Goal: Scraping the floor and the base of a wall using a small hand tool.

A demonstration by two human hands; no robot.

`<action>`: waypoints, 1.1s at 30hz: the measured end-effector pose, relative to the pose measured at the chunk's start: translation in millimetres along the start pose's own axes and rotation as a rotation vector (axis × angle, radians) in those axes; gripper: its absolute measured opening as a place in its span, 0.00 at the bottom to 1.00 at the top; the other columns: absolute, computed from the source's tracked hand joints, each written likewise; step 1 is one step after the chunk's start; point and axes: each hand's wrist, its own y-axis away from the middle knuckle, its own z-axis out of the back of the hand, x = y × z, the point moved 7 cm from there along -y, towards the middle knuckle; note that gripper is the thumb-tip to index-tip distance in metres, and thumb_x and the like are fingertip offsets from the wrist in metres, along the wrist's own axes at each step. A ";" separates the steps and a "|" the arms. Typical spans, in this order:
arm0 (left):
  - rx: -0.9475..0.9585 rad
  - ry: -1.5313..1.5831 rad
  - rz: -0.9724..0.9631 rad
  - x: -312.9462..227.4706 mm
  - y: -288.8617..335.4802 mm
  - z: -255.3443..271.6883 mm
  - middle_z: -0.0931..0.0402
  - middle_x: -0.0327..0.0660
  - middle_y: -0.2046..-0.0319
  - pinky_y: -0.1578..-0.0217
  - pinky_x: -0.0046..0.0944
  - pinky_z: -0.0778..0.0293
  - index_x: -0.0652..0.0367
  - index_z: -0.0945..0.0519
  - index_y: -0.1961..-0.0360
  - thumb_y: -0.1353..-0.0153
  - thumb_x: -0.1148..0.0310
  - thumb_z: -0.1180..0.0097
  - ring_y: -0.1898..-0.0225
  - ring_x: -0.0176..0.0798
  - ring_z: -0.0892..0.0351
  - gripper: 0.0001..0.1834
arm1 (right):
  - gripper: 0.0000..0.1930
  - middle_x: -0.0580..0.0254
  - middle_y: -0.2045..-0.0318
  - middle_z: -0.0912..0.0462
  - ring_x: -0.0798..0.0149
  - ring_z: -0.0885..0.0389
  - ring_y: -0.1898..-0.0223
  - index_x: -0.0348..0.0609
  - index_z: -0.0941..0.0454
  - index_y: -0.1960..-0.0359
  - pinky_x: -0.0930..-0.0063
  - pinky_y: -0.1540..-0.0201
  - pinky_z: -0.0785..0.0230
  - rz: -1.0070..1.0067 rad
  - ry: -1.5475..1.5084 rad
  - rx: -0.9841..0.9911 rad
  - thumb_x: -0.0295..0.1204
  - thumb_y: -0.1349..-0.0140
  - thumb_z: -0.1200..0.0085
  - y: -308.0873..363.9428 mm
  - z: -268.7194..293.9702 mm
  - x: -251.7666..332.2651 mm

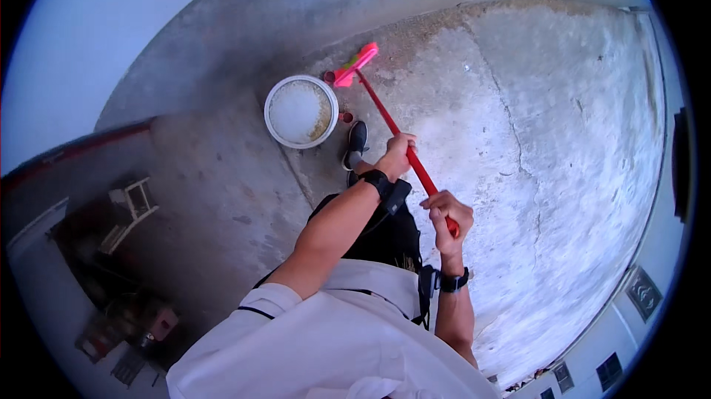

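My left hand (398,156) grips the middle of a broom's red handle (381,109), fingers wrapped round it. Higher up, close to the handle's end, my right hand (451,218) is closed on the same broom. The handle slants away to the far left, down to a bright pink broom head (357,66) with a yellow-green patch, low by the concrete floor. Just left of the head stands a round, white-rimmed object (296,110) with a pale, stained top. Small dark red parts stick out at its right side; whether they are its legs I cannot tell.
Cracked concrete floor (548,147) stretches to the right. My dark shoe (357,138) is beside the round object. A pale wall (141,21) rises at the far left. In shadow at the left are a small wooden frame (133,203) and red machinery-like clutter (159,323).
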 end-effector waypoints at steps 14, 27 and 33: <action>-0.045 0.096 -0.029 39.8 -7.1 -30.5 0.40 0.31 0.89 0.84 0.34 0.41 0.48 0.37 0.86 0.50 0.72 0.46 0.88 0.31 0.39 0.14 | 0.08 0.55 0.81 0.25 0.59 0.24 0.76 0.35 0.32 0.84 0.73 0.71 0.33 0.056 0.026 0.234 0.16 0.51 0.50 -3.2 63.3 -15.4; -0.019 0.391 -0.146 75.9 -58.4 -118.6 0.35 0.35 0.85 0.81 0.33 0.36 0.55 0.32 0.81 0.52 0.76 0.45 0.84 0.35 0.36 0.08 | 0.08 0.56 0.83 0.26 0.56 0.22 0.73 0.34 0.32 0.85 0.72 0.70 0.31 0.082 0.013 0.513 0.14 0.52 0.50 -79.1 153.1 -18.7; 0.028 0.381 -0.107 130.8 -81.1 -107.2 0.38 0.34 0.88 0.83 0.35 0.36 0.53 0.33 0.82 0.51 0.74 0.47 0.87 0.35 0.37 0.08 | 0.08 0.55 0.82 0.26 0.58 0.23 0.76 0.35 0.33 0.85 0.73 0.73 0.33 0.036 0.079 0.632 0.13 0.53 0.51 -67.9 171.6 -25.6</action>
